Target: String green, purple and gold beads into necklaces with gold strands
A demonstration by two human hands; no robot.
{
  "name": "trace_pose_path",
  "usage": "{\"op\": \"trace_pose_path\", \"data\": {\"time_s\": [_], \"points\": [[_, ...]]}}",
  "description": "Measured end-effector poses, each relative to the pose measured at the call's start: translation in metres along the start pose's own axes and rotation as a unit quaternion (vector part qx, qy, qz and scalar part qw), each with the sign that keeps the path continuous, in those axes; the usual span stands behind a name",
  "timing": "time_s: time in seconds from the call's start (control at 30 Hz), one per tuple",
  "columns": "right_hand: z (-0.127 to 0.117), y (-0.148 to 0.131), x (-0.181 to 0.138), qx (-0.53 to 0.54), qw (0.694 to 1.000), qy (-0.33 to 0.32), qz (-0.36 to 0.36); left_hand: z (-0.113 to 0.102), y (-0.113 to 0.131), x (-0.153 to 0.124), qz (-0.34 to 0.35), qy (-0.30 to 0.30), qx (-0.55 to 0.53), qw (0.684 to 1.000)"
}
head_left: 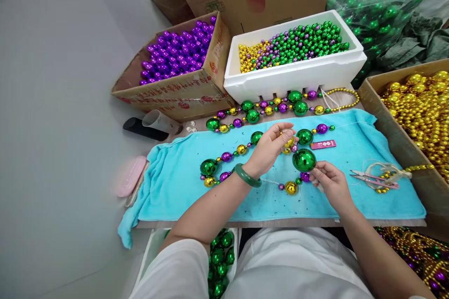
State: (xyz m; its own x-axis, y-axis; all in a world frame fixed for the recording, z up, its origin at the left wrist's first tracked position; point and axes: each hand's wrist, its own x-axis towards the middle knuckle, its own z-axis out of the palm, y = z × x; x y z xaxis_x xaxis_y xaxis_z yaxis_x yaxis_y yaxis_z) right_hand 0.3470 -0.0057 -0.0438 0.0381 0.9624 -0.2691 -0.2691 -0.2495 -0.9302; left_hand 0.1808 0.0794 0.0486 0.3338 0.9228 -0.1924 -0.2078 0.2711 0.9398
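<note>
A string of green, purple and gold beads point(224, 161) lies in a loop on a turquoise towel point(182, 191). My left hand point(268, 149), with a green bangle on its wrist, is pinched shut on small gold beads near the top of the loop. Just right of it my right hand point(329, 182) is pinched on the string beside a large green bead point(304, 160) and a purple bead. A gold bead point(291, 188) lies on the string below.
A finished bead string point(277, 107) lies behind the towel. A white foam box point(298, 74) holds small beads. Cardboard boxes hold purple beads point(178, 51) at left and gold beads point(421, 107) at right. Scissors point(373, 178) lie on the towel's right. Green beads point(220, 257) sit below.
</note>
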Motion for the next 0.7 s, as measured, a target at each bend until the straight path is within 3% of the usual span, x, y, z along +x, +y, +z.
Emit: {"op": "trace_pose_path", "data": {"time_s": [0.1, 0.17, 0.23, 0.3, 0.37, 0.43, 0.47, 0.6, 0.63, 0.7], "points": [[-0.002, -0.003, 0.001, 0.013, 1.0, 0.009, -0.003, -0.011, 0.003, 0.013, -0.021, -0.056, 0.021, 0.998], [-0.005, -0.004, 0.002, 0.011, 1.0, 0.023, -0.013, -0.025, 0.003, 0.03, 0.009, -0.036, 0.088, 0.995], [-0.01, -0.006, 0.002, 0.003, 0.999, 0.038, -0.02, -0.042, -0.002, 0.048, 0.068, 0.014, 0.229, 0.971], [-0.015, -0.007, 0.003, -0.002, 0.999, 0.05, -0.023, -0.055, -0.012, 0.064, 0.103, 0.01, 0.407, 0.907], [-0.019, -0.009, 0.003, -0.002, 0.998, 0.057, -0.022, -0.061, -0.025, 0.074, 0.087, -0.044, 0.555, 0.826], [-0.022, -0.009, 0.002, 0.002, 0.998, 0.06, -0.021, -0.061, -0.036, 0.079, 0.053, -0.091, 0.632, 0.767], [-0.022, -0.01, 0.002, 0.004, 0.998, 0.06, -0.02, -0.06, -0.04, 0.08, 0.042, -0.102, 0.648, 0.753], [-0.024, -0.009, 0.0, 0.007, 0.998, 0.057, -0.014, -0.053, -0.042, 0.083, 0.041, -0.083, 0.646, 0.758], [-0.025, -0.009, -0.001, 0.007, 0.998, 0.055, -0.011, -0.053, -0.04, 0.083, 0.044, -0.068, 0.621, 0.78], [-0.026, -0.007, -0.001, 0.005, 0.999, 0.053, -0.004, -0.053, -0.033, 0.081, 0.038, -0.033, 0.492, 0.869]]}}
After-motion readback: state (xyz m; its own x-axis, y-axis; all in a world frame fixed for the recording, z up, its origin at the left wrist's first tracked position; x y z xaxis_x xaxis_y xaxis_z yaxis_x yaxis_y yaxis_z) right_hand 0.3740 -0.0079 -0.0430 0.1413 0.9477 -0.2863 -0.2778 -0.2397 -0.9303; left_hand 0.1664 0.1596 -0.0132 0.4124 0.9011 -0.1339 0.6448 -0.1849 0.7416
